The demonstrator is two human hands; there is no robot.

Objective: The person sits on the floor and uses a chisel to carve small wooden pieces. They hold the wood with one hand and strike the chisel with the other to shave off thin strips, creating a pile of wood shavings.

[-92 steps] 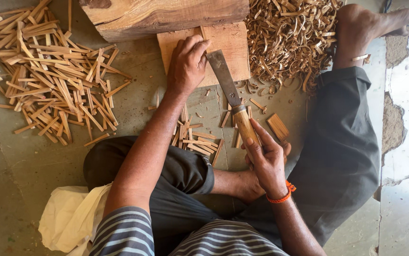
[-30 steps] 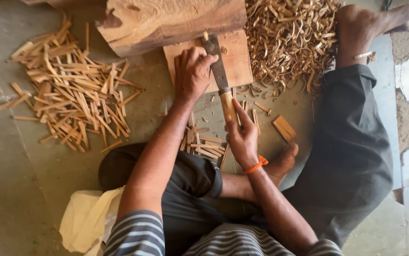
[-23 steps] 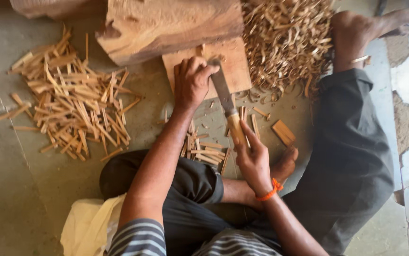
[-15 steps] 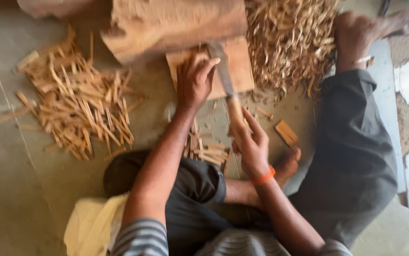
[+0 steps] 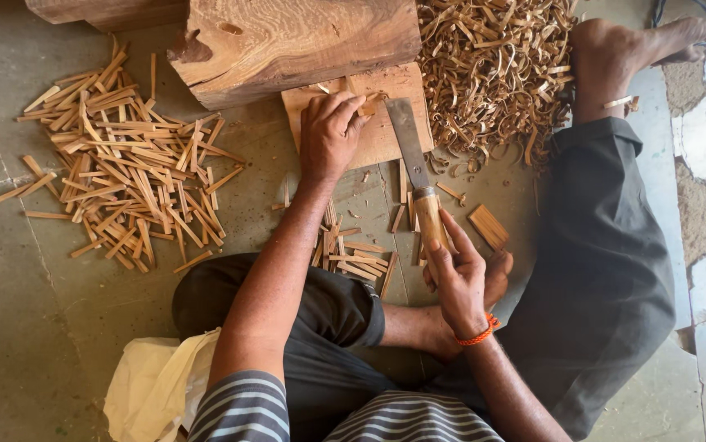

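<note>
Wooden thin stick [image 5: 367, 105] stands on our flat chopping board [image 5: 386, 139], pinched by left hand [image 5: 330, 135]; right hand [image 5: 455, 278] grips the broad-bladed knife [image 5: 415, 176]; many split sticks [image 5: 120, 172] lie finished

Single head-worn view, steeply downward and close, over lap, hands and floor [image 5: 34, 327].

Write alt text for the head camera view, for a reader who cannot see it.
Seen from above, a person sitting on the floor holds a small wood piece on a wooden board with the left hand, while the right hand grips a broad knife. Cut sticks and shavings lie around.
</note>
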